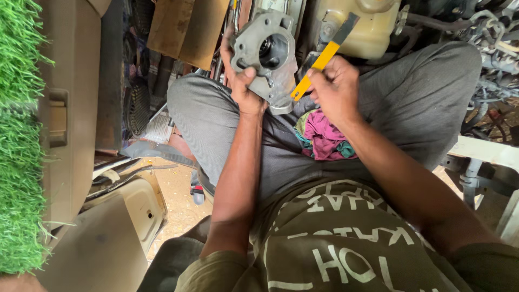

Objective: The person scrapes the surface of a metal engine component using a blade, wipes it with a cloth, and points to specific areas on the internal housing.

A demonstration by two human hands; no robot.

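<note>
Our left hand (244, 86) grips the grey metal housing (267, 57); our right hand (334, 86) clamps the yellow-handled blade (323, 57), probably scraping its face, so we keep it flat.

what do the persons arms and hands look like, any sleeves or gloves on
Both hands are bare: no gloves, rings or watch show on the left hand or the right hand. The forearms are uncovered down to the elbows. The short sleeves of an olive-green t-shirt with pale printed lettering end at the upper arms. Grey trousers cover the legs beneath the arms.
</note>
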